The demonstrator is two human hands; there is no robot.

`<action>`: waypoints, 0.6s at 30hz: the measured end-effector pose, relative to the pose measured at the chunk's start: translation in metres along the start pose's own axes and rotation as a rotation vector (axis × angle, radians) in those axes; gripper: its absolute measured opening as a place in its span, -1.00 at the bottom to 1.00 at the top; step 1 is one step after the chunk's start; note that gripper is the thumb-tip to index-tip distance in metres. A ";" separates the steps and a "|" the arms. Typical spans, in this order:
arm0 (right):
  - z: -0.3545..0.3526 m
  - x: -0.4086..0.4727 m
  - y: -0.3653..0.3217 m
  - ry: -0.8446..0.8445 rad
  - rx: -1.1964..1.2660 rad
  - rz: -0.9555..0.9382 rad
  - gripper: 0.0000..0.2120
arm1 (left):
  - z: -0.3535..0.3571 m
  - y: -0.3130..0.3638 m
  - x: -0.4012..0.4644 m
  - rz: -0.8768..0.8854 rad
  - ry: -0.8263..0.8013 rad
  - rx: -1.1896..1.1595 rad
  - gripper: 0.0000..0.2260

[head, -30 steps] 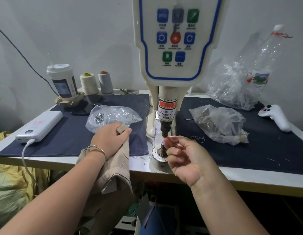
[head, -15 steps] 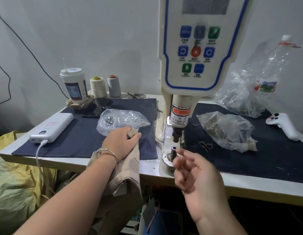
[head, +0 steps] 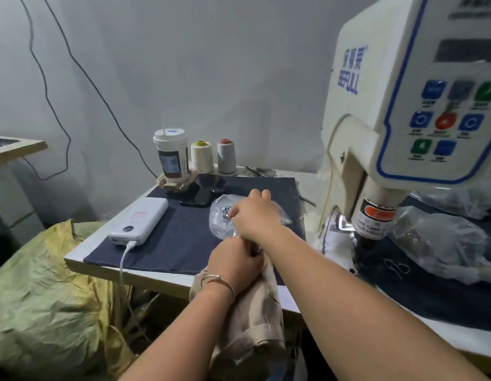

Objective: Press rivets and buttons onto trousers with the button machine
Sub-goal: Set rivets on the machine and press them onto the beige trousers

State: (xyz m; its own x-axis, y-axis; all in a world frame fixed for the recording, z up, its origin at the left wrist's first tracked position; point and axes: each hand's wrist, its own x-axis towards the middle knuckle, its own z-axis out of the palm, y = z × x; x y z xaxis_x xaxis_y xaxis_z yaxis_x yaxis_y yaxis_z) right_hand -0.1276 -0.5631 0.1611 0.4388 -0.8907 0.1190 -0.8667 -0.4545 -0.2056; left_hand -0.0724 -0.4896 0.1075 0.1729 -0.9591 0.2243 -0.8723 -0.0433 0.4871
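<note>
Trousers hang off the table edge, gripped by the left hand; the right hand picks in the bag, grasp unclear. Pressing likely remains.

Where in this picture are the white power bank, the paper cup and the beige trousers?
White power bank point(head: 141, 221), head view, on its flat top face.
Paper cup point(head: 171, 154), head view, on its side wall.
Beige trousers point(head: 256, 317), head view, on the fabric hanging over the table edge.

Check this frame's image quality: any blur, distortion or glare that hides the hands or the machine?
Head view: wide-angle bending on the button machine; soft motion blur on its keys and warning label; light even, mild glare on the plastic bag; right hand and left hand readable.
</note>
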 end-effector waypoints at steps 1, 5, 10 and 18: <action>0.003 0.010 -0.001 -0.046 0.001 0.002 -0.70 | 0.000 -0.001 0.000 0.007 -0.001 -0.024 -0.78; 0.010 0.041 -0.008 -0.046 -0.051 0.025 -0.76 | 0.001 -0.002 0.000 0.038 0.018 -0.012 -0.74; 0.021 0.053 -0.017 -0.056 -0.116 0.021 -0.70 | -0.001 -0.002 -0.002 0.058 0.004 -0.058 -0.78; 0.018 0.051 -0.022 -0.106 -0.080 0.020 -0.65 | -0.001 -0.002 -0.001 0.048 -0.006 -0.099 -0.82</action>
State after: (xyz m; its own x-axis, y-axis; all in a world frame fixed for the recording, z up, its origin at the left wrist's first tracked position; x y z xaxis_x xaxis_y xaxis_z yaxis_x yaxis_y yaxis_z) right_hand -0.0821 -0.5993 0.1546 0.4406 -0.8976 0.0115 -0.8896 -0.4384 -0.1280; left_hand -0.0707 -0.4879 0.1072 0.1295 -0.9609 0.2447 -0.8301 0.0299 0.5568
